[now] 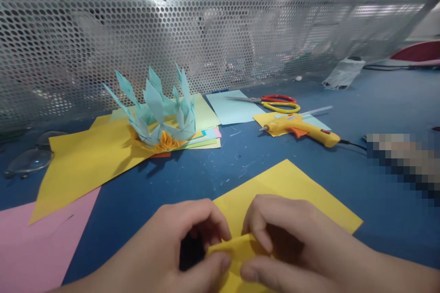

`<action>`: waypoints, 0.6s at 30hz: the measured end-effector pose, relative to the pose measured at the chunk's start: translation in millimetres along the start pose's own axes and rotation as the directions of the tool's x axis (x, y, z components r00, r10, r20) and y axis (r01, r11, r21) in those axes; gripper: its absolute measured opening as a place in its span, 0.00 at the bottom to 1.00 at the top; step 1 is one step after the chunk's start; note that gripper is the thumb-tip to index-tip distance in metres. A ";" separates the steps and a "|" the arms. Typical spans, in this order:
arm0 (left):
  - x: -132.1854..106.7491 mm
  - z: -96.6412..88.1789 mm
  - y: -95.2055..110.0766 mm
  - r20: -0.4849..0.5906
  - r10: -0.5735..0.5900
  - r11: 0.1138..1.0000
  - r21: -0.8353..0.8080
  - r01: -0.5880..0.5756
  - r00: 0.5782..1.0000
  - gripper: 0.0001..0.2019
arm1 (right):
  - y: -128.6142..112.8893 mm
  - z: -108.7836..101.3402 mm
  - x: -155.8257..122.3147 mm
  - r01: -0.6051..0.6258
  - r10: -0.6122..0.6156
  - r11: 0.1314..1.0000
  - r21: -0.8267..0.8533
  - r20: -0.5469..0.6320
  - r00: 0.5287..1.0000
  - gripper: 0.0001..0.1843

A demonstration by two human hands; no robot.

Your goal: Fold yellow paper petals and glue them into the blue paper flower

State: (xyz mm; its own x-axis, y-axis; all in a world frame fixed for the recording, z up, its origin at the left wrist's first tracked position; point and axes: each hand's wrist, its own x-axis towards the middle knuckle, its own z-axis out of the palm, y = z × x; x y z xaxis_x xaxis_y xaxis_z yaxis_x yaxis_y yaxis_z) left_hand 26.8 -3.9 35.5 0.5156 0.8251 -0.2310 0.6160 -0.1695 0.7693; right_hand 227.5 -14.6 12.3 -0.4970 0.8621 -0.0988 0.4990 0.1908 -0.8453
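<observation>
Both hands low at the near edge, side by side and almost touching; left hand (178,247) curled narrow, thumb and fingertips pinched on the folded near corner of a yellow sheet (292,187); right hand (292,233) likewise closed on the same fold. Rest of the yellow sheet flat on the blue desk (192,169), far corner pointing away. Off to the left, a pink sheet (37,242) at the near edge; just beyond, a large yellow sheet (85,160), one corner lying over the pink. Farther back, a teal paper crown (158,110) with an orange centre, upright on a stack of coloured sheets (206,139); to the right, a yellow glue gun (302,129) on its side; behind it, scissors (278,103) with red and yellow handles beside a light-blue sheet (233,107). Farthest, a perforated metal screen (206,23) along the back of the desk.
</observation>
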 end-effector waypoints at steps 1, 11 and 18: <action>1.9 -0.7 0.0 0.008 -0.013 0.999 -0.035 0.014 1.000 0.06 | 0.7 0.5 -0.5 -0.033 0.034 0.999 0.030 -0.014 0.999 0.15; 7.2 -3.5 1.2 0.063 -0.080 0.997 0.027 0.079 0.995 0.11 | 7.6 0.1 1.1 -0.103 0.112 0.988 0.113 -0.079 0.991 0.08; -1.2 0.6 -6.4 -0.017 0.007 0.997 0.072 -0.006 1.000 0.14 | 2.7 -2.3 2.2 -0.164 0.171 0.978 0.131 -0.044 0.984 0.10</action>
State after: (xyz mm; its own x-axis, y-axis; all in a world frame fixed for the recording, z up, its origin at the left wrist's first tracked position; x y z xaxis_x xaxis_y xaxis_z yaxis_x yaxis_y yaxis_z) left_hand 22.6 -4.1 30.5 0.5100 0.8328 -0.2153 0.6542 -0.2130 0.7257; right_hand 229.4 -11.2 10.9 -0.3724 0.9020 -0.2184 0.4761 -0.0163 -0.8793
